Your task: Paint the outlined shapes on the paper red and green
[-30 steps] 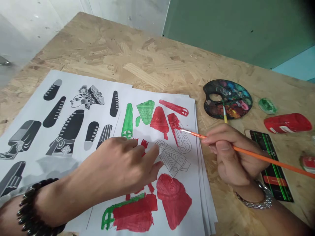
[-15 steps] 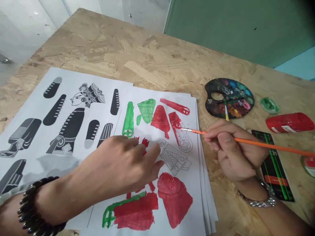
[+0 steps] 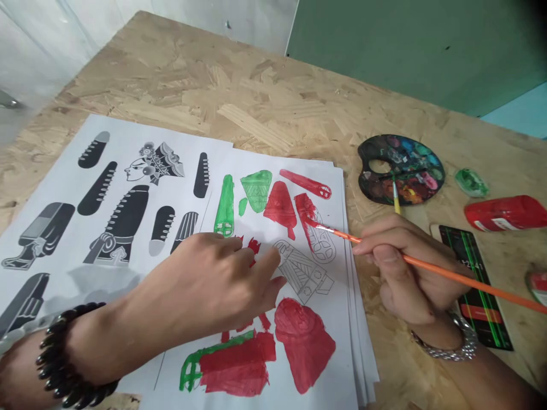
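Observation:
My right hand (image 3: 410, 267) pinches an orange paintbrush (image 3: 453, 276). Its tip touches a long outlined shape (image 3: 317, 230) on the paper, red in its upper part and bare line drawing below. My left hand (image 3: 222, 279) rests on the sheet (image 3: 252, 158) with its fingers bent downward; their tips are partly hidden, and nothing shows in them. Around it lie shapes painted red and green, and an unpainted outlined piece (image 3: 303, 270). To the left, a printed page (image 3: 128, 290) shows black and grey figure parts and a head in profile.
A paint palette (image 3: 370, 191) with a second brush (image 3: 396, 200) lies at the upper right. Near it are a green-smeared lid (image 3: 471, 182), a red paint bottle (image 3: 506, 213), a phone (image 3: 481, 287) and a small jar (image 3: 538, 285) at the right edge.
The brush tip has shifted slightly right on the outlined shape, and the brush handle slopes more steeply. The whole view has moved a little. My left hand stays in place on the sheet.

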### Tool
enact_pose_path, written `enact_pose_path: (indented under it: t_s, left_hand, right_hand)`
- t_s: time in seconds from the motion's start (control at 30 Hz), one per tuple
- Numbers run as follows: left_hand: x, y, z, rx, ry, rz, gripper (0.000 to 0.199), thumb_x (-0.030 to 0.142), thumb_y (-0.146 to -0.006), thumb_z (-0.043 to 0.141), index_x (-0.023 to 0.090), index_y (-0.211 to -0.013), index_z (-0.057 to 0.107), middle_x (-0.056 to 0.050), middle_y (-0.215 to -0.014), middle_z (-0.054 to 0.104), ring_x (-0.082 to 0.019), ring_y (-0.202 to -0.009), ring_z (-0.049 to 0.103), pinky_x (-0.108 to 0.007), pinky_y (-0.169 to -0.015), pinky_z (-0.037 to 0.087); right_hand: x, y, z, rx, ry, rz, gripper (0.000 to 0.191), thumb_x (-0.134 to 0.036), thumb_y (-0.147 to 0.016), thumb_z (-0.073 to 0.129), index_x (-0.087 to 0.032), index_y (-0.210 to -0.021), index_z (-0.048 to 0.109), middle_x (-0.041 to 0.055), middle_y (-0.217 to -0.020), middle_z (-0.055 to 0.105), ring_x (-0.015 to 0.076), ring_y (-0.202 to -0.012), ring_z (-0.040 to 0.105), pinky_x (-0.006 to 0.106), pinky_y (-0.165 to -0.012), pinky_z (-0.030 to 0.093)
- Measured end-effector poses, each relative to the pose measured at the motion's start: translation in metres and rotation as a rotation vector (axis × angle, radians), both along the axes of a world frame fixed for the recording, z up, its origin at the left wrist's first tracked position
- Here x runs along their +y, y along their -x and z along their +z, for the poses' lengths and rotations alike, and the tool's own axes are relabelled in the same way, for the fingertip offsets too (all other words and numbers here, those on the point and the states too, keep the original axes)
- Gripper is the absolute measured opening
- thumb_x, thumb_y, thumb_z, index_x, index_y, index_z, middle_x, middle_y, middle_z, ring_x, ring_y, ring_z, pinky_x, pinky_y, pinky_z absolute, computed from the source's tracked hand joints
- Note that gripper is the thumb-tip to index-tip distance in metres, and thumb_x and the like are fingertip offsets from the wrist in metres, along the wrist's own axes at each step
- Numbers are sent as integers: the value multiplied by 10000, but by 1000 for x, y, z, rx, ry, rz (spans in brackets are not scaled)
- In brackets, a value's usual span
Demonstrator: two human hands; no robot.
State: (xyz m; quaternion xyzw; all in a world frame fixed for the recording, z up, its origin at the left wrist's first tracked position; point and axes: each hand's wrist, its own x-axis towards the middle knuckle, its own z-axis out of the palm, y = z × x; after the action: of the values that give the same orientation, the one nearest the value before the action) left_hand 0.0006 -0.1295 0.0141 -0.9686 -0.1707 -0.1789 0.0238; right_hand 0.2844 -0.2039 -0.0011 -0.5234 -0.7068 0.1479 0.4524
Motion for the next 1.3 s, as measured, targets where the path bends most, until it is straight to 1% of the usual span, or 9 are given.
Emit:
enact_pose_path:
  t_s: [0.23,0.47,0.63,0.77,0.87,0.97,1.07,1.2,1.3]
  left_hand:
    - [-2,-1,2,18,2,22,265,255,-1152,472,134,-1167,708,58,-559,557,-156,-422,545,-340,-443,298]
    - [-3,2,0,39,-12,37,216,295,-1147,499,172,-1131,675,52,-580,603,-142,-437,554,-326,-447,293]
    - [-3,1,0,32,-16,45,207,325,-1143,503,205,-1088,663,46,-587,617,-150,-431,543,-336,-432,298]
    - [-3,1,0,31,-6,39,223,319,-1143,505,185,-1118,681,41,-584,612,-157,-421,533,-342,-432,304]
    - [-3,1,-2,16,-15,23,244,292,-1145,495,158,-1137,699,53,-555,564,-155,-408,508,-347,-428,292]
    - [-1,1,-4,-7,-45,0,222,239,-1124,511,139,-1151,708,49,-574,578,-156,-424,526,-346,-434,293]
    - [1,-1,-4,-21,-94,-17,204,201,-1108,516,148,-1118,712,40,-608,620,-153,-448,556,-337,-455,310]
    - [2,-3,-2,-30,-156,-22,203,203,-1105,525,179,-1031,712,51,-589,599,-161,-460,575,-340,-479,327]
    - [-1,-4,0,-34,-170,-31,243,183,-1089,531,205,-897,679,55,-571,562,-164,-462,572,-349,-495,340]
  right_hand:
    - [-6,-1,3,-54,-47,48,254,-188,-1036,468,-298,-949,680,30,-720,644,234,-624,626,425,-510,430]
    - [-2,3,4,-67,-55,51,296,-158,-1014,504,-327,-1025,746,28,-791,696,237,-679,684,414,-523,471]
    - [-4,3,7,-64,-51,45,279,-175,-1005,500,-320,-958,733,23,-719,653,226,-594,636,403,-488,445]
    - [-6,-2,2,-51,-52,-9,277,-183,-995,511,-334,-984,743,29,-753,681,249,-633,668,423,-507,476]
    - [0,-2,3,-86,-103,43,251,-117,-967,558,-299,-990,728,18,-787,708,216,-670,676,378,-534,496]
    - [3,-2,5,-66,-135,94,226,-100,-966,550,-268,-939,697,0,-722,662,186,-636,639,344,-531,490]
    - [-1,-4,4,-19,-170,42,208,-153,-995,556,-270,-956,723,10,-746,663,185,-626,621,340,-519,486]
    - [-3,-9,4,58,-186,-104,185,-216,-997,647,-297,-1126,752,14,-845,707,158,-587,574,305,-446,422]
    - [7,-20,17,69,-355,-254,127,-250,-989,703,-304,-1093,752,19,-942,763,147,-610,613,325,-510,487]
